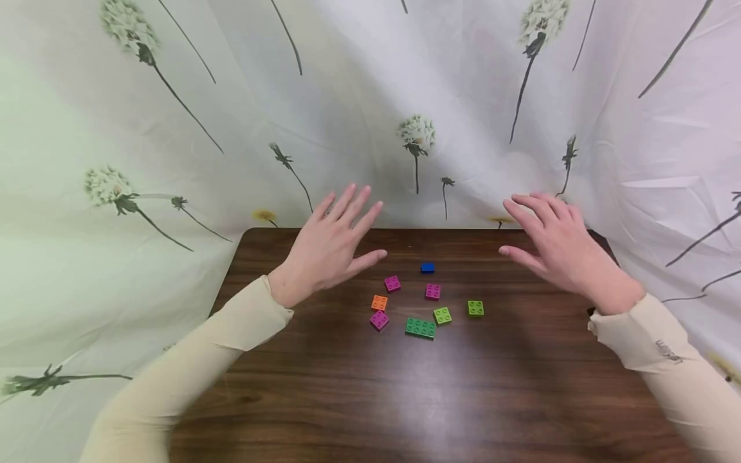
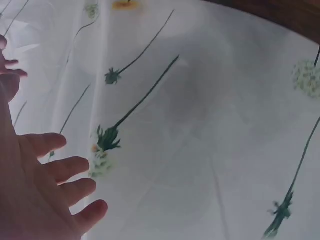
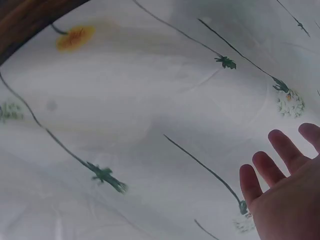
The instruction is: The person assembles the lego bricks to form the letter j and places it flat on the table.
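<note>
My left hand (image 1: 331,247) hovers above the left back part of the table, fingers straight and spread, holding nothing. On the other side my right hand (image 1: 558,247) is raised likewise, its fingers extended and its palm bare in the right wrist view. Between and below them lie several toy building bricks: a blue brick (image 1: 427,268), magenta bricks (image 1: 392,283) (image 1: 433,292) (image 1: 379,320), an orange brick (image 1: 379,303), two lime green bricks (image 1: 442,316) (image 1: 475,308) and a longer green brick (image 1: 420,328). Neither hand touches a brick.
The bricks lie loose on a dark brown wooden table (image 1: 324,399). A white curtain (image 1: 359,96) printed with dandelions hangs behind the table's back edge and along both sides.
</note>
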Demonstrator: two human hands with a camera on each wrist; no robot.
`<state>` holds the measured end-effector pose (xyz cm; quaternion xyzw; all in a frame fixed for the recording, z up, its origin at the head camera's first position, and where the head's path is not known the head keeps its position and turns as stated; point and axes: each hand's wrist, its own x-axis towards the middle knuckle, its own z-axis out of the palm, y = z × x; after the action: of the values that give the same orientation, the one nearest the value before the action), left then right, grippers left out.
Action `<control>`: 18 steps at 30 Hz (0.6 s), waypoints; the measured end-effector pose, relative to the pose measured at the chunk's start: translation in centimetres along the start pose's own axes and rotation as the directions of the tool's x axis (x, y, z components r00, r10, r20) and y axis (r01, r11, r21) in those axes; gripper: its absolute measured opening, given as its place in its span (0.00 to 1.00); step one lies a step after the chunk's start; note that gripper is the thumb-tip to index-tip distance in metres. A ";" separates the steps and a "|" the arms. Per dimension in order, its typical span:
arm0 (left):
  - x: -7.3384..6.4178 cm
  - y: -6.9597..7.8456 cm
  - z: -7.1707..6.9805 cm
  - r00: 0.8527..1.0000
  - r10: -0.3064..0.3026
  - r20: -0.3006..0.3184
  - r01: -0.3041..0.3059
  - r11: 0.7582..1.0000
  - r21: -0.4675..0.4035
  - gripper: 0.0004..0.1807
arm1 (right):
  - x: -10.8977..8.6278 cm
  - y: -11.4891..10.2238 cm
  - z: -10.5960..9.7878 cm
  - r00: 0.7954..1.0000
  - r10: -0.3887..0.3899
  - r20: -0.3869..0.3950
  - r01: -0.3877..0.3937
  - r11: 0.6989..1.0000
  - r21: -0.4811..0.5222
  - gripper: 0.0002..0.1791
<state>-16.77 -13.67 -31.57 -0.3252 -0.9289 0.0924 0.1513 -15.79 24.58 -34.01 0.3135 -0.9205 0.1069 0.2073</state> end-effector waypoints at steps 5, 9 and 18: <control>-1.4 0.9 1.9 1.000 -0.011 -0.009 0.011 0.998 -0.060 0.40 | -1.5 -0.3 2.3 0.992 0.006 -0.125 0.002 0.998 0.069 0.41; -2.9 1.6 4.2 1.000 -0.024 0.005 0.024 0.991 -0.135 0.35 | -3.5 -1.2 5.5 0.977 0.064 -0.206 -0.031 0.987 0.161 0.38; -6.6 6.1 11.6 0.992 -0.059 0.108 0.091 0.942 -0.322 0.28 | -9.8 -5.9 15.2 0.894 0.445 -0.052 -0.374 0.804 0.462 0.32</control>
<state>-12.33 -13.99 -45.53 -0.3052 -0.9493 -0.0527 0.0537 -9.87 20.25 -51.58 0.1359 -0.8986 0.3786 0.1751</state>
